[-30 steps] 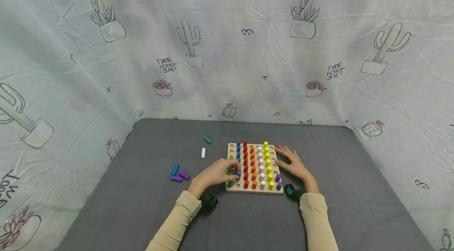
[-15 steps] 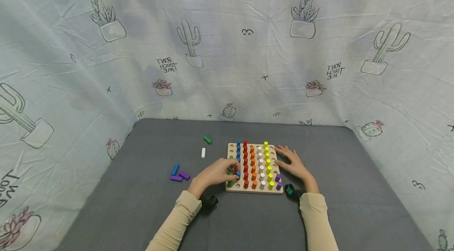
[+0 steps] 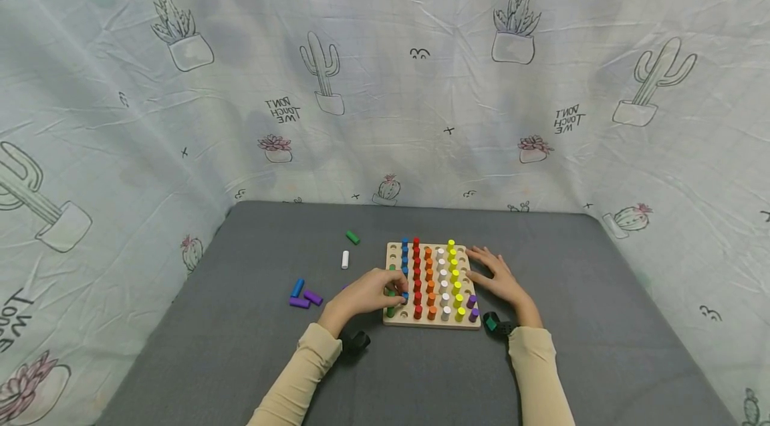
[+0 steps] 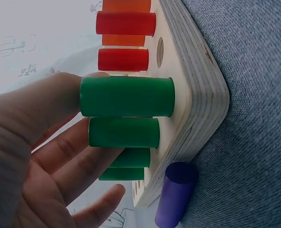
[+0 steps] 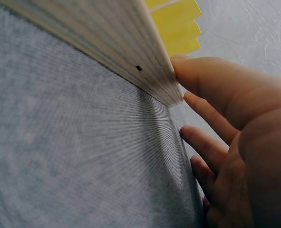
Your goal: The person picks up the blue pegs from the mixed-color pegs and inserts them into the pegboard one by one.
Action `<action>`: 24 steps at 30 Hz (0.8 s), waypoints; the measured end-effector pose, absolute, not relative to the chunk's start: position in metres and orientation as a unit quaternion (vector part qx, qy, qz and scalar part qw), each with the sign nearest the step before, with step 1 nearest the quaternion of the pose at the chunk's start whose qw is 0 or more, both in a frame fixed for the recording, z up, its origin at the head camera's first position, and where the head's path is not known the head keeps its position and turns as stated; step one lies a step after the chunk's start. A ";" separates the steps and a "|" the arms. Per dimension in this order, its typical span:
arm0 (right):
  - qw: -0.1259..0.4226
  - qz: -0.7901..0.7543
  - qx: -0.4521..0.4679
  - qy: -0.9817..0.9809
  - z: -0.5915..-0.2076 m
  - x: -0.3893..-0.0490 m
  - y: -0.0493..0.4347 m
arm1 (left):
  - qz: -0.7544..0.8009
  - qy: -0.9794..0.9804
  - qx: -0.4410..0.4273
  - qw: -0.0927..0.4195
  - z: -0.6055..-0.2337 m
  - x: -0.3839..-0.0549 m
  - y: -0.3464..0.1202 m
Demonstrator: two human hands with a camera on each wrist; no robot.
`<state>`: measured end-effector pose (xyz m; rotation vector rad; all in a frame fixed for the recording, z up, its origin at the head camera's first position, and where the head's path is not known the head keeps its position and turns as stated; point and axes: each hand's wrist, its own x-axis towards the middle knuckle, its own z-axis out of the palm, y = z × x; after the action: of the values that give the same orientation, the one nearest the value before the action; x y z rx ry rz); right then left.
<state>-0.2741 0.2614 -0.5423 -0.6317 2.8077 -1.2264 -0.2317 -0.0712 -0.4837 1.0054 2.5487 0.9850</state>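
My left hand (image 3: 373,289) is over the left side of a wooden pegboard (image 3: 433,324), its thumb and fingers pinching a blue peg (image 3: 405,297) upright in the blue column. In the left wrist view, standing green pegs (image 4: 127,97) cover the fingertips and that blue peg. My right hand (image 3: 498,279) lies at the board's right side with fingers spread; its thumb (image 5: 202,76) touches the board's edge in the right wrist view. Rows of red pegs (image 3: 418,287), orange, white and yellow pegs (image 3: 455,277) stand upright, with two purple pegs (image 3: 472,308) at the near right corner.
Left of the board lie a loose green peg (image 3: 352,237), a white peg (image 3: 345,259), a blue peg (image 3: 297,288) and purple pegs (image 3: 312,297). Another purple peg (image 4: 176,194) lies close beside the board's left edge. A patterned curtain (image 3: 385,91) hangs behind the grey table (image 3: 601,319).
The blue peg under my left fingertips shifts very slightly and its top sits a touch lower. Both hands otherwise keep their places.
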 end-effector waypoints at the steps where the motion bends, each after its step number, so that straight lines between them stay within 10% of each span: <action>1: 0.008 -0.393 -0.201 0.897 -0.542 -0.274 0.262 | 0.337 0.869 0.343 0.115 -0.484 -0.232 -0.071; 24: 0.008 -0.392 -0.203 0.897 -0.543 -0.274 0.261 | 0.356 0.871 0.326 0.093 -0.472 -0.231 -0.089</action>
<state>-0.2738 0.2609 -0.5427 -0.6330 2.8045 -1.2246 -0.2307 -0.0887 -0.4724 0.9685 2.5849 1.0581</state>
